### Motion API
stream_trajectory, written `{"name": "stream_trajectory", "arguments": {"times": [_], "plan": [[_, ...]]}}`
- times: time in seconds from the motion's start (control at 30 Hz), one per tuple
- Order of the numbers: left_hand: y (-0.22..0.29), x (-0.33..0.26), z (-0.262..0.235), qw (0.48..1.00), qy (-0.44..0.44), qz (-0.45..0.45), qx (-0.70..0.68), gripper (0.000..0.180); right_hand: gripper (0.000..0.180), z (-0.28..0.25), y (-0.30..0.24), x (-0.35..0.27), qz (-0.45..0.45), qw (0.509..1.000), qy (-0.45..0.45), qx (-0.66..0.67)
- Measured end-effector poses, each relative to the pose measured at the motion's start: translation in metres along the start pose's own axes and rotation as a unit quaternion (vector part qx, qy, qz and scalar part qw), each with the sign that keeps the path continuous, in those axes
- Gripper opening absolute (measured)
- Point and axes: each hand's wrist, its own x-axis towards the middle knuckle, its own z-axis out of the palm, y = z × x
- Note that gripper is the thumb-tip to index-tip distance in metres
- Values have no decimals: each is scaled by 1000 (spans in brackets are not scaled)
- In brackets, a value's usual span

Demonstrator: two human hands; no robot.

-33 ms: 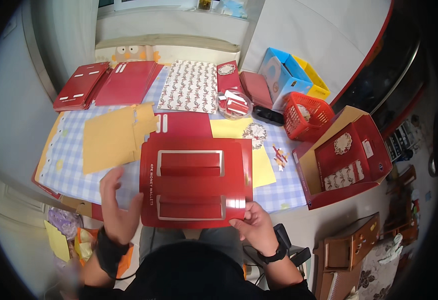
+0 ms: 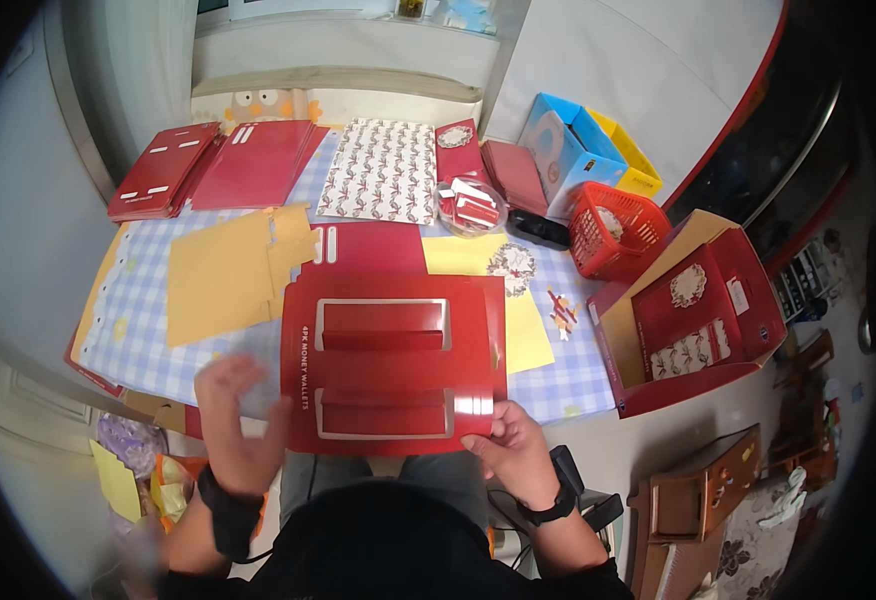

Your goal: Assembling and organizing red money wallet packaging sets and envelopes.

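Head view: right hand (image 2: 513, 455) has thumb and fingers clamped on the lower right corner of the red card (image 2: 383, 372), held over the near edge of the surface (image 2: 138, 335). Left hand (image 2: 233, 425) blurred, fingers apart, just beside the card's left edge, contact unclear. Tan card (image 2: 216, 285) lies beyond, yellow paper (image 2: 530, 345) partly hidden.

Has left hand (image 2: 236, 425) raised, with fingers (image 2: 226, 372) bent at top and a bit blurred, thumb (image 2: 276, 425) standing apart to their right. Shows left wrist below those fingers, left forearm (image 2: 196, 540) farther down and left. Pinches with right hand (image 2: 513, 445), thumb (image 2: 478, 444) just lower-left of curled fingers. Angles right wrist below-right of those fingers, right forearm (image 2: 565, 545) beyond.
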Motion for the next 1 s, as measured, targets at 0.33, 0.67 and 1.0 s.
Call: {"name": "stream_trajectory", "arguments": {"times": [0.33,0.67,1.0], "plan": [[19,-14,49,854,-349,177,343,33,18,6,-16,5,24,1000,-16,-3],[18,20,62,802,-500,47,322,17,45,11,-7,0,-34,999,-21,-29],[7,24,72,810,-471,83,339,17,54,17,24,14,-134,985,65,-83]]}}
